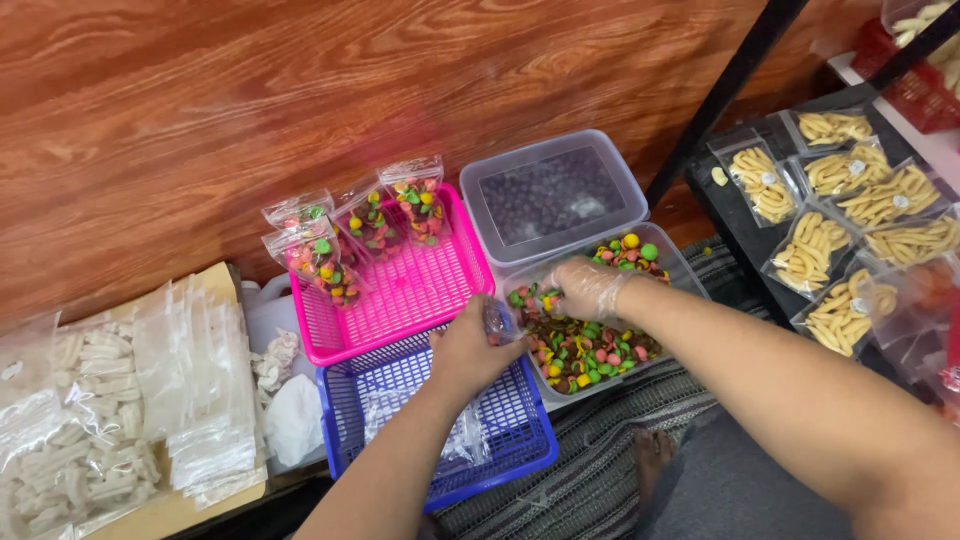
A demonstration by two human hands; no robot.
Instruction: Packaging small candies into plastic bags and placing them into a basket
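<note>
At far left, a stack of empty clear plastic bags (195,385) lies on brown cardboard (215,285), beside larger bags of pale, ridged snack pieces (70,430). Next comes a pink plastic lattice basket (415,295), rectangular, with four small filled bags (372,225) standing upright along its far rim, each showing round multicoloured candies. In front of it sits a blue lattice basket (500,440) of the same shape, holding a few flat clear bags.

The left hand (470,350), bare, is above the blue basket's far right corner; its fingers are closed around a small clear bag (500,322). The bag is held at the near left edge of the clear tub, its long axis roughly upright; which way its mouth faces cannot be told.

The right hand (590,288), in a thin translucent glove, rests in the clear tub of candies (600,350); its fingers are curled narrow over the red, green and yellow discs. Behind stands a lidded clear tub (550,195) with dark contents.

At right, sealed bags of yellow finger-shaped snacks (850,220) lie on a black shelf (740,225).
</note>
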